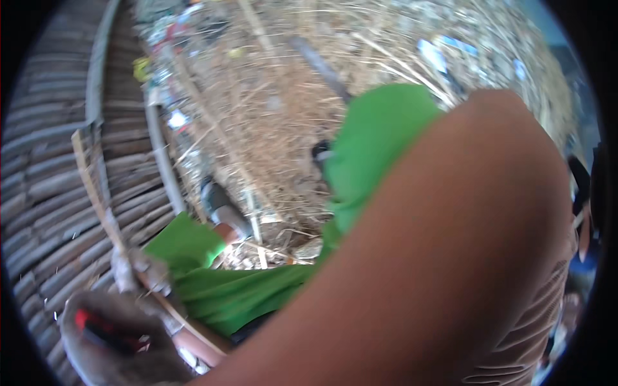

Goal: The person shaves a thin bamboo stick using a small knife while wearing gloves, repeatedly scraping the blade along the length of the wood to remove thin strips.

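My left hand (141, 270), in a pale glove, is closed around a thin bamboo strip (94, 183) at the lower left. The strip slants from the upper left down past the hand toward my forearm. Just below, my right hand (122, 350) wears a greyish glove and looks closed. A red and black patch shows on or in it; blur hides whether this is a held tool or part of the glove. My bare right arm (412, 244) crosses the view with its elbow high at the right. Green trousers (386, 135) cover my bent legs.
A bamboo slat platform (58, 174) with pole edges runs along the left. Dry straw and sticks (257, 122) litter the ground, with scattered plastic rubbish (431, 55). A dark shoe (222, 206) is on the ground beside the platform. A flat grey bar (318, 67) lies beyond my knee.
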A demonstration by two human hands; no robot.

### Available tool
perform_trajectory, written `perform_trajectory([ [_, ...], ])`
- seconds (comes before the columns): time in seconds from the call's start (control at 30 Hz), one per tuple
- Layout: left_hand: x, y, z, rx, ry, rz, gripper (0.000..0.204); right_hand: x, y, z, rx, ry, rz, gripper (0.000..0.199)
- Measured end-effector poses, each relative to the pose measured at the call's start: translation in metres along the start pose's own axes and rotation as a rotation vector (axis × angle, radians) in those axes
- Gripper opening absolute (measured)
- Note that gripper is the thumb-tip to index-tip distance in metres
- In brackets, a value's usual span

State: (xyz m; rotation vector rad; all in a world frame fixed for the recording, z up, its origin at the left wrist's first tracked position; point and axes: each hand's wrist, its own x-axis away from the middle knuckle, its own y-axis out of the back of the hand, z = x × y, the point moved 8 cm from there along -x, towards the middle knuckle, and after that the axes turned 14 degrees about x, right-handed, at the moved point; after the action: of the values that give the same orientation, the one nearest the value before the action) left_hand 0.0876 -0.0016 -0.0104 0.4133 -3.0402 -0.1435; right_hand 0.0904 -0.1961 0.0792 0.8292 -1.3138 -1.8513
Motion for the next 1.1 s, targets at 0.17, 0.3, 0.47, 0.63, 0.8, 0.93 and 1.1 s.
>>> perform_trajectory([
  [0.17,0.012,0.019,-0.015,0.006,-0.023,-0.057,0.032,-0.011,0.012,0.009,-0.020,0.050,-0.040,0.038],
  [0.3,0.001,-0.016,-0.001,0.087,0.032,0.071,0.032,0.006,0.010,-0.008,0.037,-0.069,-0.006,0.040],
  [0.47,-0.008,0.004,-0.014,0.203,0.002,0.109,0.032,-0.001,0.016,-0.010,0.086,-0.115,0.013,0.042],
  [0.63,-0.015,0.021,-0.007,0.355,0.136,0.097,0.041,-0.033,0.027,-0.071,0.137,-0.295,0.039,0.044],
  [0.8,-0.008,0.001,-0.012,0.428,0.212,0.136,0.038,-0.031,0.020,-0.128,0.104,-0.435,-0.182,0.048],
  [0.93,-0.003,-0.004,-0.017,0.478,0.234,0.234,0.035,-0.041,0.005,-0.097,0.004,-0.348,-0.218,0.048],
  [1.1,0.002,-0.003,-0.011,0.481,0.256,0.251,0.039,-0.052,-0.018,-0.049,0.035,-0.132,-0.235,0.037],
])
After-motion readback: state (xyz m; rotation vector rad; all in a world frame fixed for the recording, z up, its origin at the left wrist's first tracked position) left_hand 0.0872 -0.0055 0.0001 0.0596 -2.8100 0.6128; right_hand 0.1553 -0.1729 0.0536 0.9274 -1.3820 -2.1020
